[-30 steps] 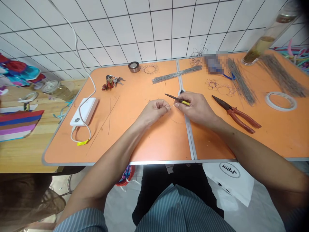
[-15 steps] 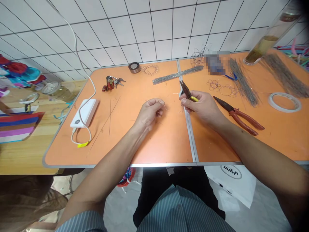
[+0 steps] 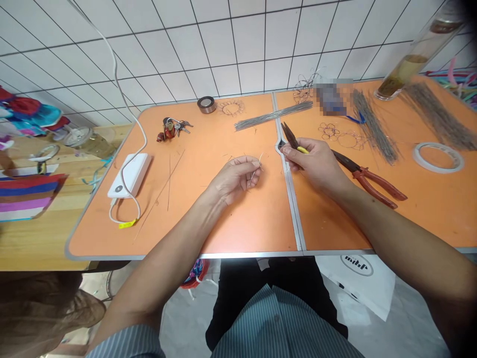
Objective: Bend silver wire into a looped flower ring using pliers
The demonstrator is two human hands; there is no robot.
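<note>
My left hand [image 3: 241,176] is closed over the orange table, pinching a thin bent wire [image 3: 261,160] between thumb and fingers. Part of the wire stands up above the thumb, and the rest is partly hidden by the fingers. A hand's width to the right, my right hand [image 3: 313,160] is wrapped round a pair of needle-nose pliers [image 3: 290,135] with yellow on the handle. Their dark jaws point up and to the left, clear of the wire. Just behind this hand lie larger pliers [image 3: 378,184] with red handles.
A bundle of straight wires [image 3: 274,115] lies near the tiled wall, beside a roll of dark tape [image 3: 206,104]. Bent wire flowers [image 3: 329,131] and a white tape roll [image 3: 438,157] are on the right. Keys [image 3: 175,128] and a white power bank [image 3: 129,175] are on the left.
My left hand has turned slightly and shifted a little right, with the wire now upright above the thumb. The right hand has moved slightly right with the needle-nose pliers.
</note>
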